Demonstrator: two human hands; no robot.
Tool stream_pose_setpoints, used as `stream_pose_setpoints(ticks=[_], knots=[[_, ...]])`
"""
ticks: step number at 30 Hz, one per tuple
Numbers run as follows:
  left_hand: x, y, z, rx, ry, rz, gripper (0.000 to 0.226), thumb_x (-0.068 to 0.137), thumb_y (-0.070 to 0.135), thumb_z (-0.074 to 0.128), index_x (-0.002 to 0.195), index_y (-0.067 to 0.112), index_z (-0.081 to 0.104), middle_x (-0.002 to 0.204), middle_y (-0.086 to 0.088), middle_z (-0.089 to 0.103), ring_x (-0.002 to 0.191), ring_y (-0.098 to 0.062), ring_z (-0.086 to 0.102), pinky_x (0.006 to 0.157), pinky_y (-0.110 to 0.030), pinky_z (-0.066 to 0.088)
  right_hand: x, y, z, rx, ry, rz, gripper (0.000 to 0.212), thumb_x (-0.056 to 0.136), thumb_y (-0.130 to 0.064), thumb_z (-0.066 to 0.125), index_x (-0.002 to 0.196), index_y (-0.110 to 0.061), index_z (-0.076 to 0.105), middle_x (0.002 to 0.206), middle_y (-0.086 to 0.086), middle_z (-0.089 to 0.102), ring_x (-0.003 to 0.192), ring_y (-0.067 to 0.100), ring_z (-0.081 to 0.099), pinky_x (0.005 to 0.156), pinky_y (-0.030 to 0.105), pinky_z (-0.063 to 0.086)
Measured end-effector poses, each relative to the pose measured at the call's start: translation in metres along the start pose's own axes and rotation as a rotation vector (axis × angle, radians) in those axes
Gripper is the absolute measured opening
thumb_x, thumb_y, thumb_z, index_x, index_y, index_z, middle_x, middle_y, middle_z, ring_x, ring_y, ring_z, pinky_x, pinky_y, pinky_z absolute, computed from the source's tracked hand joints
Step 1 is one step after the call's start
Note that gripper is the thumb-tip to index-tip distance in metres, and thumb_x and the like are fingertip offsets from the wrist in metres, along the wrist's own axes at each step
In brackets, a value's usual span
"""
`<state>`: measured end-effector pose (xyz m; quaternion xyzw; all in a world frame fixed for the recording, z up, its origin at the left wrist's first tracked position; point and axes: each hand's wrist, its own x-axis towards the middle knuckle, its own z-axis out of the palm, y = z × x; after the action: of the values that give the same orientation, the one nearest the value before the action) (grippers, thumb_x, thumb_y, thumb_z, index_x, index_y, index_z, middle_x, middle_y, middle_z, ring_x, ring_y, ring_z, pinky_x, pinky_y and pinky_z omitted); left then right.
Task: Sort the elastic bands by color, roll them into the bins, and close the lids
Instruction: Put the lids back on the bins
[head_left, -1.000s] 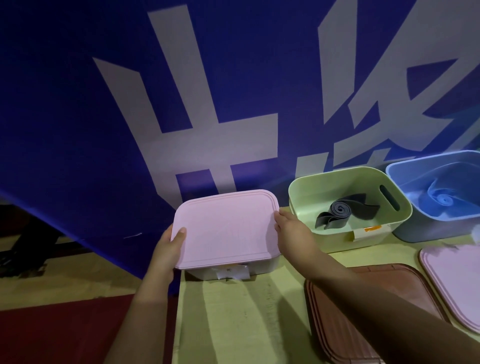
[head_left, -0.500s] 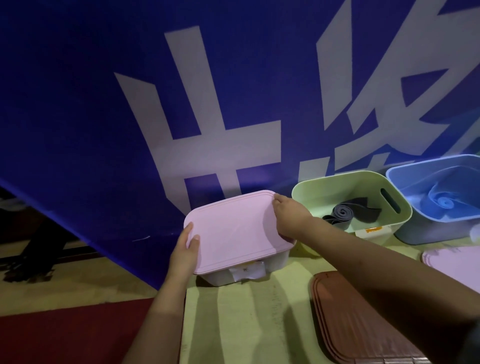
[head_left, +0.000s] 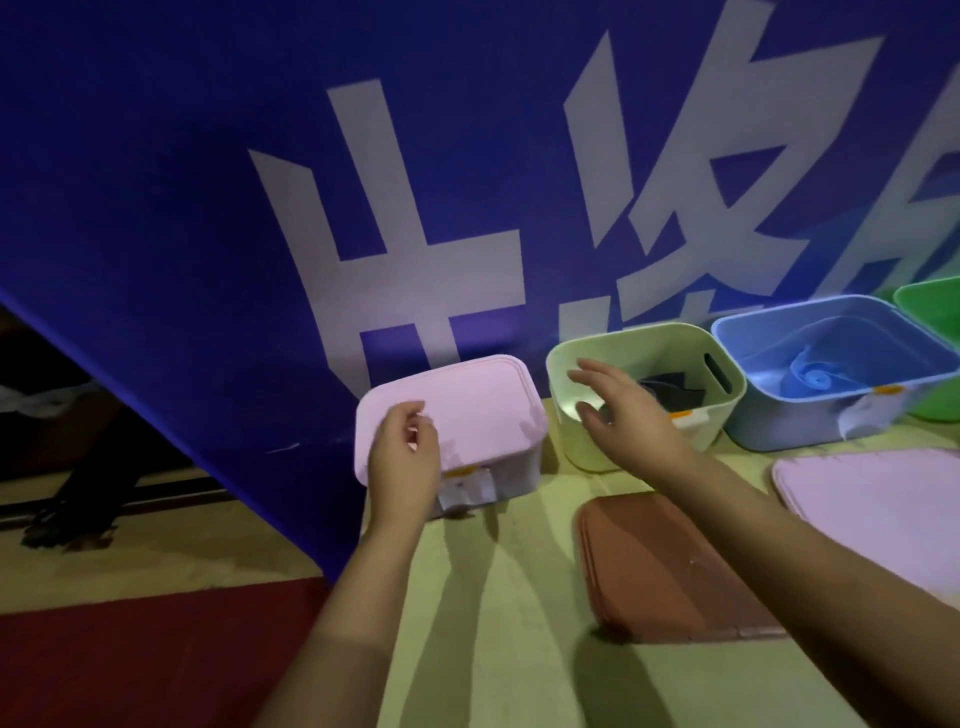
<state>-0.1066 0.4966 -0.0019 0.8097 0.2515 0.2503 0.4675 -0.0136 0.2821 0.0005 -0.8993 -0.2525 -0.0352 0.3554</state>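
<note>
A pink lid (head_left: 467, 400) sits closed on the leftmost bin (head_left: 511, 475). My left hand (head_left: 402, 457) hovers over the lid's front left corner, fingers loosely curled, holding nothing. My right hand (head_left: 626, 410) is raised in front of the pale green bin (head_left: 722, 395), fingers spread and empty. A rolled dark grey band (head_left: 675, 387) lies in that bin, partly hidden by the hand. The blue bin (head_left: 779, 426) to its right holds a rolled blue band (head_left: 813, 376). A brown lid (head_left: 670, 566) and a second pink lid (head_left: 878, 504) lie flat on the table.
A brighter green bin (head_left: 930, 312) shows at the far right edge. A blue banner (head_left: 208, 208) with large white characters stands right behind the bins. The table's left edge (head_left: 363, 551) runs beside the pink bin, with red floor (head_left: 130, 665) below it.
Both hands have let go of the pink lid, which now rests on its bin. My right hand has lifted and moved right to the pale green bin. The view has shifted right.
</note>
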Motion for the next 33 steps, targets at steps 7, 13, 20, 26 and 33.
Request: stream_pose_setpoints(ticks=[7, 13, 20, 26, 33], knots=[[-0.103, -0.034, 0.089, -0.165, -0.422, -0.546, 0.018, 0.082, 0.03, 0.061, 0.093, 0.016, 0.06, 0.082, -0.006, 0.056, 0.074, -0.02, 0.053, 0.061, -0.029, 0.04, -0.131, 0.116, -0.016, -0.064, 0.033, 0.43, 0.034, 0.083, -0.006, 0.059, 0.117, 0.0, 0.06, 0.121, 0.018, 0.059, 0.112, 0.036, 0.055, 0.094, 0.034, 0.039], [-0.14, -0.049, 0.133, -0.247, -0.596, -0.916, 0.02, 0.097, 0.019, 0.053, 0.113, 0.01, 0.046, 0.086, -0.007, 0.054, 0.07, -0.014, 0.052, 0.06, -0.025, 0.041, -0.17, 0.156, -0.004, -0.182, -0.27, 0.604, 0.039, 0.092, -0.029, 0.049, 0.125, -0.008, 0.052, 0.125, 0.016, 0.05, 0.111, 0.033, 0.051, 0.091, 0.034, 0.039], [-0.155, -0.048, 0.14, -0.241, -0.582, -0.851, 0.016, 0.092, 0.013, 0.061, 0.101, 0.001, 0.065, 0.099, -0.015, 0.071, 0.088, -0.026, 0.067, 0.084, -0.039, 0.052, -0.18, 0.159, -0.003, -0.123, -0.362, 0.548, 0.036, 0.089, -0.015, 0.052, 0.124, -0.007, 0.055, 0.132, 0.014, 0.05, 0.117, 0.031, 0.05, 0.097, 0.032, 0.037], [-0.15, -0.025, 0.114, -0.447, -0.56, -0.749, 0.013, 0.093, 0.001, 0.053, 0.104, 0.001, 0.061, 0.088, -0.013, 0.072, 0.081, -0.026, 0.067, 0.07, -0.034, 0.056, -0.183, 0.156, -0.036, 0.026, 0.071, 0.579, 0.025, 0.082, -0.018, 0.056, 0.093, 0.003, 0.063, 0.09, 0.022, 0.063, 0.087, 0.039, 0.059, 0.071, 0.036, 0.04], [-0.139, -0.004, 0.085, -0.551, -0.543, -0.584, 0.02, 0.092, 0.002, 0.052, 0.109, -0.002, 0.061, 0.092, -0.014, 0.073, 0.076, -0.02, 0.07, 0.063, -0.03, 0.058, -0.171, 0.161, -0.077, 0.459, 0.142, 0.773, 0.017, 0.092, -0.017, 0.057, 0.107, -0.014, 0.065, 0.086, 0.007, 0.068, 0.083, 0.028, 0.063, 0.087, 0.046, 0.052]])
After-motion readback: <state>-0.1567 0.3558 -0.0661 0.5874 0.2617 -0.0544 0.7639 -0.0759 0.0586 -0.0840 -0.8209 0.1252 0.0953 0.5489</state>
